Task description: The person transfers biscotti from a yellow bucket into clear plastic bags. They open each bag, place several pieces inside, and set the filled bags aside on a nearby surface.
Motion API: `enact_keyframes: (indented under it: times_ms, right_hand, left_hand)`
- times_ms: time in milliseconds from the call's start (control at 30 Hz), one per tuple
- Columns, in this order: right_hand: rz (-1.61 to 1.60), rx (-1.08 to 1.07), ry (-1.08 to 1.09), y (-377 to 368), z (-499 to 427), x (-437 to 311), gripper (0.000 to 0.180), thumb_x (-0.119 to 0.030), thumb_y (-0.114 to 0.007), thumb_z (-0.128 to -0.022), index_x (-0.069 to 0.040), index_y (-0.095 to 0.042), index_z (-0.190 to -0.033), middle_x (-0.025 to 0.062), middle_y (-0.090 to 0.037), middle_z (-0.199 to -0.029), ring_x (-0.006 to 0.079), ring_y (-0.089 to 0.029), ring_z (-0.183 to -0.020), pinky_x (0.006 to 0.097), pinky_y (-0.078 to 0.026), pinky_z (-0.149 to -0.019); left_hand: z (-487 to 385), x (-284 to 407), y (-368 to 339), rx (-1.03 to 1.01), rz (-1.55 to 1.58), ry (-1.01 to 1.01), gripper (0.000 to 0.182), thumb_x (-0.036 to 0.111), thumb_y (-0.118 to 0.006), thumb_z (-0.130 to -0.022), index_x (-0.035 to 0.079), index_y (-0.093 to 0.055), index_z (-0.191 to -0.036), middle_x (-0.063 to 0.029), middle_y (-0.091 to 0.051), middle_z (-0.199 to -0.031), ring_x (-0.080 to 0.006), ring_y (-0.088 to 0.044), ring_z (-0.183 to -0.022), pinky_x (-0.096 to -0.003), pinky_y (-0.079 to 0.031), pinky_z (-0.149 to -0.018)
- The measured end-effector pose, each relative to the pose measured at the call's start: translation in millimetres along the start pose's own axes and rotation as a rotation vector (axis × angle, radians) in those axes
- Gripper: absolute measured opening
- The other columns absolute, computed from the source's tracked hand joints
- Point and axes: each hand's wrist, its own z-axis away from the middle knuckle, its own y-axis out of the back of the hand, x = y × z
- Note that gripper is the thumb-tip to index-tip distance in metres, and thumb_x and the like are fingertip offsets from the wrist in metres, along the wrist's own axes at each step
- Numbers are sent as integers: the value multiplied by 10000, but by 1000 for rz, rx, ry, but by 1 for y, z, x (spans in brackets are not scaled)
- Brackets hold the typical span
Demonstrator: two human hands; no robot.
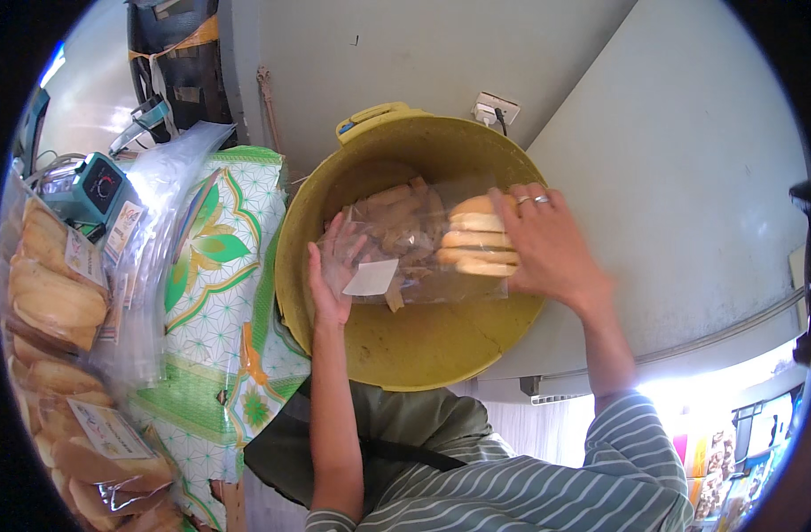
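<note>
A clear plastic bag [418, 289] stretches between my hands over the yellow bucket [405, 352]. My left hand [331, 266] supports its left end, the fingers spread and partly seen through the film. Near that hand a white paper label [371, 278] shows on or in the bag. With my right hand [551, 246], slightly blurred and wearing rings, I grip a stack of several pale bread pieces [482, 243] at the bag's right end. Whether the stack is fully inside the film is hard to tell. Below, brown broken pieces [392, 206] lie in the bucket.
Left stands a table with a green-and-white patterned cover [212, 346], holding stacked plastic bags [146, 332], bagged bread with labels [112, 459] and a teal device with a dial [93, 186]. A wall socket with plugs [495, 110] sits behind the bucket. A large pale panel [678, 219] stands right.
</note>
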Motion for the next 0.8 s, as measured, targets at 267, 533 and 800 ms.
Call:
enact_keyframes:
  times_ms: [267, 533, 800]
  right_hand:
    - [-115, -97, 276, -27, -34, -51, 927, -439, -778, -658, 34, -429, -1374, 257, -568, -1193, 384, -499, -1186, 470, -369, -1033]
    - [-561, -29, 337, -25, -46, -76, 694, -483, -635, -854, -47, -471, -1369, 191, -587, -1248, 350, -516, -1203, 438, -412, -1015]
    - [-1227, 896, -378, 20, 13, -6, 202, -161, -576, -950, -1, -681, -1013, 102, -694, -828, 148, -644, -768, 284, -520, -726]
  left_hand:
    - [4, -2, -8, -174, -52, -55, 851, 717, -359, -905, 108, -334, -1500, -159, -373, -1476, -280, -382, -1337, -405, -257, -1139]
    - [9, 1, -2, -223, 256, -6, 947, 785, -348, -859, 101, -290, -1511, -164, -356, -1496, -297, -356, -1371, -425, -282, -1137]
    - [17, 26, -23, -339, 1211, 128, 1040, 828, -370, -817, 88, -218, -1532, -176, -334, -1507, -331, -353, -1363, -455, -262, -1143]
